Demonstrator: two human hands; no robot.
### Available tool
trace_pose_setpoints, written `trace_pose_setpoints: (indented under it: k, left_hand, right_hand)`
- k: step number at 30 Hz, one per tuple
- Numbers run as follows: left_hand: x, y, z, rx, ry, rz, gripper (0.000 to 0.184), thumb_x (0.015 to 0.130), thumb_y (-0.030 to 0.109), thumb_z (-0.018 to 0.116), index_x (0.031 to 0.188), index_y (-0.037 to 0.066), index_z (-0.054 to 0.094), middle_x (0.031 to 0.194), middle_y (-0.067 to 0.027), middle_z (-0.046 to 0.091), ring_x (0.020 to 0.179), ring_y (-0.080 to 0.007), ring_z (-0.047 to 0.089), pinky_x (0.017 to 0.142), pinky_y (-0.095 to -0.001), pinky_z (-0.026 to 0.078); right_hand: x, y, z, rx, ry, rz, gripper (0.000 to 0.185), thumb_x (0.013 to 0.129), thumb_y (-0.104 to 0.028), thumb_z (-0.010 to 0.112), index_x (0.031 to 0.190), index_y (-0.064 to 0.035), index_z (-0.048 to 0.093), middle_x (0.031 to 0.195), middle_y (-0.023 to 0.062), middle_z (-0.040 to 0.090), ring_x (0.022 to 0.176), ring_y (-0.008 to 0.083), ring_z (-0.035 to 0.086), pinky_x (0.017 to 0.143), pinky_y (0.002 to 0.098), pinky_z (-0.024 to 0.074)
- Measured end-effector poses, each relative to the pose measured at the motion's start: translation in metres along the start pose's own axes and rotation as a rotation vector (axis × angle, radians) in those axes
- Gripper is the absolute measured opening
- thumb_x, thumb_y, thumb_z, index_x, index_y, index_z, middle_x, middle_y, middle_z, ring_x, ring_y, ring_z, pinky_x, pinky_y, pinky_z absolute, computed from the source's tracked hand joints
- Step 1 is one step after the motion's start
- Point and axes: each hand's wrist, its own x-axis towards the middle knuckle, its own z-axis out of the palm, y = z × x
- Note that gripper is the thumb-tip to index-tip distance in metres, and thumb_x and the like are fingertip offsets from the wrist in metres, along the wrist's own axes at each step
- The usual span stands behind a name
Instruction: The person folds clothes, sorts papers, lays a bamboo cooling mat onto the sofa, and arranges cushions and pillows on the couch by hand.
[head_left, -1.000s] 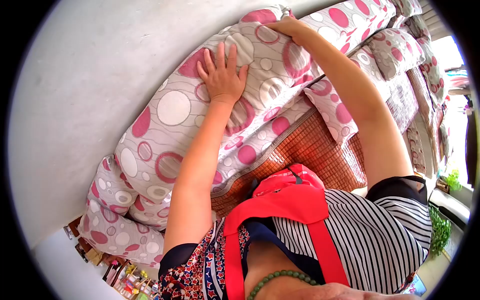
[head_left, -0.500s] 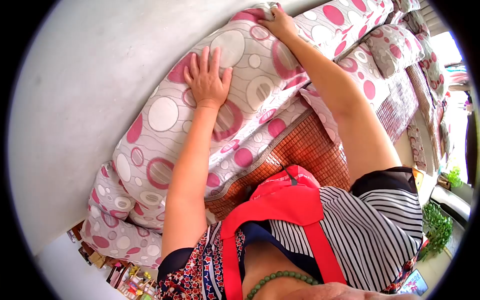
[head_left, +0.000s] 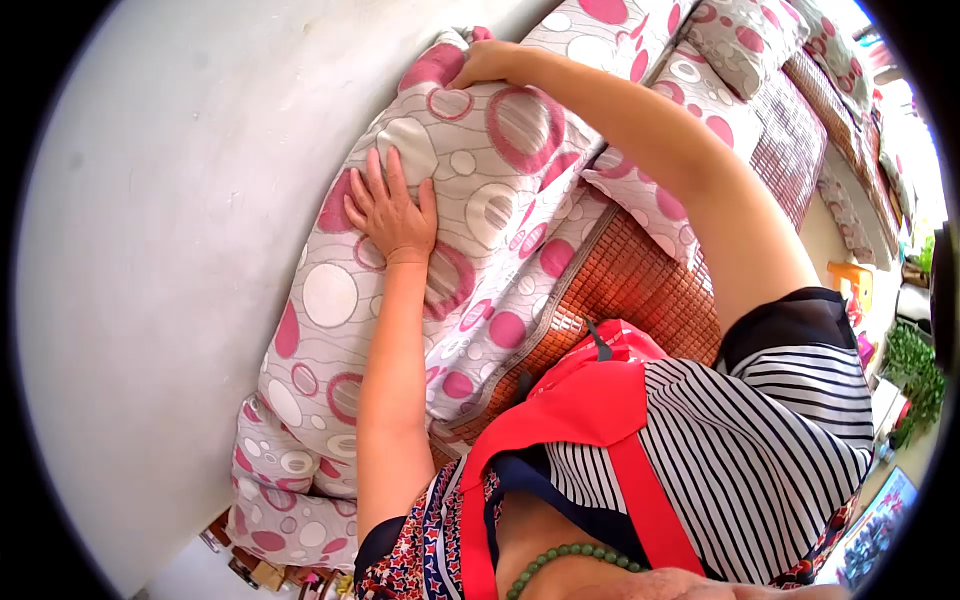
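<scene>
A patterned sofa cover (head_left: 335, 295), pale grey with pink and white circles, lies over the sofa's backrest along the wall. My left hand (head_left: 393, 218) rests flat on it, fingers spread and palm down. Farther up, at the top corner of the backrest, my right hand (head_left: 486, 62) has its fingers curled over the bunched fabric; the fingertips are partly hidden in the folds. Below the backrest, a reddish-brown tile-like seat mat (head_left: 640, 275) covers the seat.
The pale wall (head_left: 170, 250) runs close behind the backrest. A matching cushion (head_left: 745, 40) sits on the sofa section at upper right. An orange stool (head_left: 850, 280) and a green plant (head_left: 912, 365) stand at the right. Small items lie beyond the sofa arm at lower left.
My view has shifted, so the sofa sits differently in frame. My right hand has turned at the backrest corner, its fingers now curled around the fabric. My left hand stays flat on the cover.
</scene>
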Motion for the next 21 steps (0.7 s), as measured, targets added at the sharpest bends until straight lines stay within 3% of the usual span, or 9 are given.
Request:
trace_pose_setpoints:
  k: [3,5,7,11,12,15,16,19,21]
  left_hand:
    - [0.003,-0.005,0.006,-0.002,0.005,0.002,0.062,0.084,0.044,0.052,0.139,0.019,0.038,0.144,-0.0071,0.034,0.13,-0.0362,0.031,0.102,-0.0563,0.022]
    - [0.001,-0.008,0.009,-0.038,0.013,0.004,0.063,0.082,0.045,0.053,0.138,0.019,0.039,0.144,-0.008,0.034,0.13,-0.0377,0.031,0.102,-0.0575,0.021]
    - [-0.002,-0.009,0.008,-0.05,0.02,0.018,0.063,0.083,0.045,0.053,0.138,0.019,0.039,0.144,-0.0084,0.035,0.129,-0.0377,0.031,0.102,-0.0572,0.022]
    - [-0.002,-0.005,0.006,-0.045,0.065,0.059,0.063,0.083,0.044,0.052,0.138,0.018,0.039,0.143,-0.009,0.036,0.129,-0.0374,0.032,0.101,-0.0568,0.024]
    - [-0.005,-0.006,0.007,-0.057,0.041,0.047,0.061,0.084,0.044,0.051,0.139,0.019,0.039,0.143,-0.0084,0.036,0.129,-0.0366,0.033,0.101,-0.0562,0.024]
    - [0.008,-0.017,0.012,-0.051,0.026,0.03,0.057,0.087,0.043,0.048,0.139,0.021,0.04,0.143,-0.0068,0.038,0.128,-0.0348,0.035,0.101,-0.0556,0.025]
    - [0.01,-0.019,0.014,-0.032,0.02,0.025,0.056,0.088,0.043,0.048,0.139,0.021,0.04,0.143,-0.0064,0.039,0.128,-0.0347,0.036,0.1,-0.056,0.025]
    - [0.024,-0.007,0.008,-0.028,-0.064,0.081,0.055,0.088,0.043,0.048,0.138,0.023,0.04,0.143,-0.0056,0.038,0.127,-0.0343,0.037,0.098,-0.0592,0.026]
    - [0.058,0.02,0.006,-0.077,-0.146,0.175,0.056,0.087,0.046,0.048,0.138,0.022,0.04,0.144,-0.0067,0.037,0.128,-0.0344,0.036,0.097,-0.0604,0.027]
  right_hand:
    - [-0.004,-0.007,0.018,-0.138,0.236,0.005,0.047,0.07,-0.036,0.065,0.106,-0.0056,0.067,0.112,0.0154,0.063,0.11,0.0298,0.056,0.091,0.0371,0.045]
    - [-0.027,-0.018,0.011,-0.242,0.229,-0.078,0.036,0.073,-0.025,0.057,0.102,-0.0045,0.067,0.11,0.0157,0.063,0.105,0.0329,0.058,0.087,0.0393,0.048]
    - [-0.005,-0.004,0.004,-0.139,0.305,-0.068,0.034,0.073,-0.02,0.055,0.102,-0.0047,0.066,0.108,0.0157,0.064,0.102,0.0329,0.06,0.083,0.0401,0.0499]
    - [-0.024,-0.002,-0.023,-0.313,0.358,-0.34,0.039,0.074,-0.013,0.053,0.111,-0.0091,0.061,0.105,0.0168,0.064,0.099,0.0341,0.061,0.08,0.0411,0.0509]
    - [-0.002,0.017,-0.016,-0.236,0.351,-0.285,0.041,0.074,-0.02,0.063,0.114,-0.0119,0.059,0.107,0.0163,0.064,0.101,0.0343,0.06,0.084,0.0413,0.0495]
    - [0.042,0.039,0.032,0.08,0.647,-0.183,0.051,0.07,-0.034,0.074,0.114,-0.0129,0.06,0.109,0.015,0.064,0.102,0.0332,0.06,0.087,0.0407,0.0482]
    - [0.043,0.035,0.033,0.149,0.615,-0.119,0.065,0.063,-0.043,0.079,0.117,-0.014,0.059,0.111,0.0135,0.063,0.104,0.0325,0.06,0.09,0.0396,0.0468]
    - [0.049,0.038,0.032,0.233,0.572,-0.053,0.071,0.064,-0.044,0.078,0.122,-0.0077,0.057,0.116,0.0176,0.061,0.11,0.0333,0.056,0.094,0.0386,0.0448]
    - [0.046,0.036,0.03,0.228,0.599,-0.039,0.063,0.065,-0.045,0.078,0.115,-0.0104,0.061,0.111,0.0152,0.063,0.105,0.0319,0.059,0.09,0.0384,0.0467]
